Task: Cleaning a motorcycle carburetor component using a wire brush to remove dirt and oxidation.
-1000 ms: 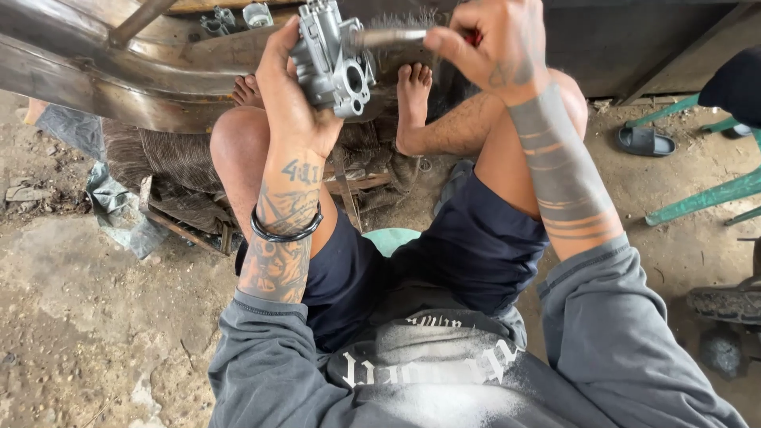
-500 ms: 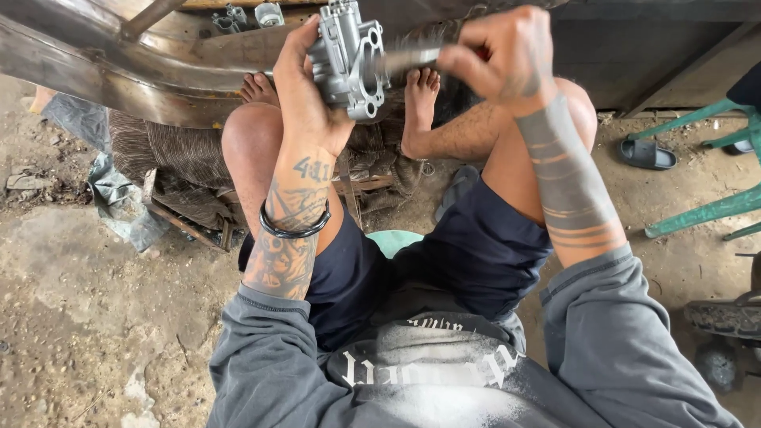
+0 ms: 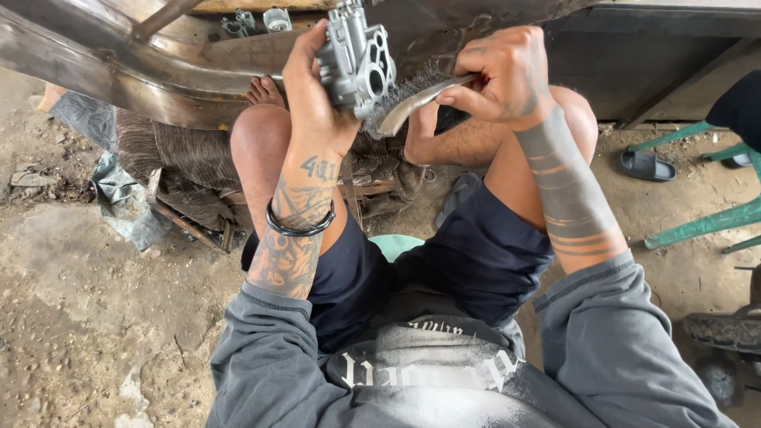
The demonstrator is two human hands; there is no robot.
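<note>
Fingers of the left hand [image 3: 317, 95] wrap around a grey cast-metal part [image 3: 357, 59], holding it up above the knees. Just right of them, the right hand [image 3: 499, 75] pinches the handle of a wire brush [image 3: 412, 95] between thumb and curled fingers, its bristles touching the part's lower edge. A black bracelet [image 3: 300, 226] circles the left wrist.

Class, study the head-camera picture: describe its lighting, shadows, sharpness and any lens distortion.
Head view: soft, even daylight, no hard shadows or glare; the left hand, metal part and wire brush in the right hand look sharp; the wide lens bends the frame's edges.
</note>
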